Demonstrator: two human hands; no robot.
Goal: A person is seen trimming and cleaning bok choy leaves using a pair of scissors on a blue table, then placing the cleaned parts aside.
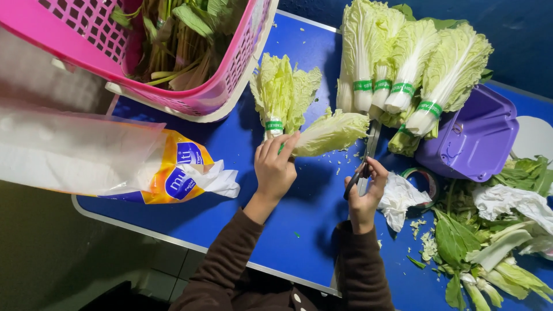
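My left hand [275,167] grips the base of a pale green cabbage [329,132] that lies on the blue table [288,219]. Right behind it stands another cabbage bundle [282,92] bound with a green band. My right hand [366,193] holds scissors [364,164] by their dark handles, with the blades pointing away from me toward the cabbage pile. Both arms wear dark brown sleeves.
Several banded cabbages [409,63] lie at the back right. A purple tub [475,138] sits beside them, with a tape roll [423,178], crumpled white paper [397,198] and leafy trimmings [489,242]. A pink basket [173,52] of greens and plastic bags [103,155] are at left.
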